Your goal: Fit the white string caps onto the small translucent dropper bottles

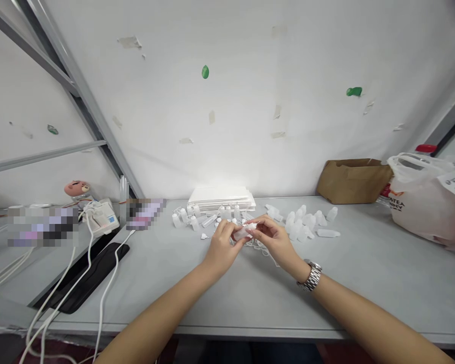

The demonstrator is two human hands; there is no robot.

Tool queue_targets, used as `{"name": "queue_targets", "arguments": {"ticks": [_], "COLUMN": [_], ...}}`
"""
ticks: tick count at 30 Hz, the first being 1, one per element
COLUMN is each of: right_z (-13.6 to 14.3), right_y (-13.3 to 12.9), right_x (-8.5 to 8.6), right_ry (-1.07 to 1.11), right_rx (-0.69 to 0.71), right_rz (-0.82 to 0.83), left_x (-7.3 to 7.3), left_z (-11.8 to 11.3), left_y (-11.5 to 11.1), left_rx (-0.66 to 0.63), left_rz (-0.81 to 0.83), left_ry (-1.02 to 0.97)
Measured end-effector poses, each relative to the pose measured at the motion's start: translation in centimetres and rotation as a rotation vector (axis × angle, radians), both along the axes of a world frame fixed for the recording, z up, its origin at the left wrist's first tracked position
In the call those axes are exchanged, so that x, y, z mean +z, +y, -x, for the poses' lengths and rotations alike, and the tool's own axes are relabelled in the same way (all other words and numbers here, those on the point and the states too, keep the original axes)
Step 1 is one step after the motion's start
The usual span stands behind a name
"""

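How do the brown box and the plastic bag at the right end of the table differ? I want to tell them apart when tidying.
The box is plain brown and opaque; the bag is whitish and partly see-through, with printed lettering and a label. The box has fairly straight sides, while the bag bulges roundly, with handles on top. The box sits farther back than the bag. Both rest on the grey table.

Before me on the table (pixel 349 283), bottles (pixel 301 222) lie between the papers (pixel 222 198) and the bag (pixel 428 202).
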State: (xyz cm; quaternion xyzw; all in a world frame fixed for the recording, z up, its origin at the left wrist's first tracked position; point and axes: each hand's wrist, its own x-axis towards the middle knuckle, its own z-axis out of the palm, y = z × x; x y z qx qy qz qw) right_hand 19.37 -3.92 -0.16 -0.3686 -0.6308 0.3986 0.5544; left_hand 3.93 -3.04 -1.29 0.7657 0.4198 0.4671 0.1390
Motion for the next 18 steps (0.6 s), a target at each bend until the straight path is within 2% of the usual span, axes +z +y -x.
{"name": "queue_targets", "arguments": {"ticks": [7,14,18], "right_z": [0.5,0.6,0.3], "right_y": [-0.5,-0.3,-0.1], "right_x": [-0.2,-0.5,-0.1], "right_ry": [-0.170,-0.162,-0.076], "right_rx": [-0.195,-0.142,-0.215], "right_rz": [-0.119,-0.063,-0.023], "left_x": [0.0,0.2,1.8], "left_z": [-0.2,-0.6,0.9], "left_y": [-0.5,-0.4,0.8], "left_rx": [-0.003,0.010,-0.118], "left_rz": [-0.024,0.222,0.340], "left_ry": [0.011,-0.131,-0.093]}}
